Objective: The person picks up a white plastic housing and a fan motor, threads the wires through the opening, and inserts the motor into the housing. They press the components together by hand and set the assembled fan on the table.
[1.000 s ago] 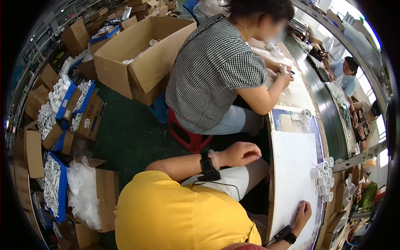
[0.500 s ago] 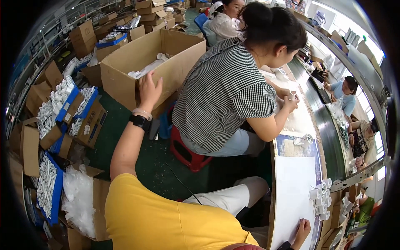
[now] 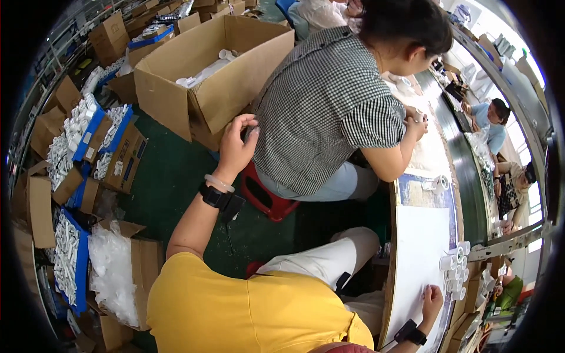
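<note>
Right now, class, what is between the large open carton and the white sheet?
In the head view, a co-worker in a checked shirt, on a red stool, sits between the carton and the sheet.

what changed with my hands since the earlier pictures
Your left hand swung from over the white trousers out to the cardboard box, then shifted right, toward the co-worker's checked shirt. No grasp or release shows. Your right hand stayed at the white sheet, near the clustered white cylinders.
</note>
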{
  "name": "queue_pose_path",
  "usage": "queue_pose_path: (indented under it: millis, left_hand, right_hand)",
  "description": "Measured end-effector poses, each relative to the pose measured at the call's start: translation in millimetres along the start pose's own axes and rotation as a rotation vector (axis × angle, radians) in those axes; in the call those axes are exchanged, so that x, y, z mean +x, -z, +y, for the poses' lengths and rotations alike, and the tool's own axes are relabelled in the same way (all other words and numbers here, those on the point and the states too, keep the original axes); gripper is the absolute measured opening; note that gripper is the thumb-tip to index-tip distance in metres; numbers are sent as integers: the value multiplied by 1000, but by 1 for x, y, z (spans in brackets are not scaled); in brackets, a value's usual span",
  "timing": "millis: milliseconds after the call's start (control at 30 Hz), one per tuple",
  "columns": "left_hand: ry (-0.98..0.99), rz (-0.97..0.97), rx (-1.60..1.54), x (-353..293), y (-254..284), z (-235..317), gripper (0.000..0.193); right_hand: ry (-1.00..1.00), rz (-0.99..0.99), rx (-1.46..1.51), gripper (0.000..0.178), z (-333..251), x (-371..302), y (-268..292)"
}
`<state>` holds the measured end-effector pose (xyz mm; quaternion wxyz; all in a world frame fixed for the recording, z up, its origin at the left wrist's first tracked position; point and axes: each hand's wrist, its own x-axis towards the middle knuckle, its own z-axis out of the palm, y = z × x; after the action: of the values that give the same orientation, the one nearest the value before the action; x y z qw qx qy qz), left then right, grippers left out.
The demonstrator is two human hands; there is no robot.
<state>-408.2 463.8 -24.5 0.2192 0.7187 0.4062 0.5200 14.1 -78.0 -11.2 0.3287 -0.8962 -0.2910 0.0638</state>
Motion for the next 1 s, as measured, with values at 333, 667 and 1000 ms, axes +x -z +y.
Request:
queue_pose_path:
  millis: [333,667,1000]
  left_hand:
    - [-540,-604,-657,-26,-135,181,19]
    - [-346,-1171,-1202,-68,-335,273,18]
    - [-122,-1365,-1202,-134,-386,319,18]
  right_hand:
    - [40,78,-76,15,-32,-22,16]
    - [-110,171,153,16,-2,-41,5]
    - [-140,196,217,17,9,-46,1]
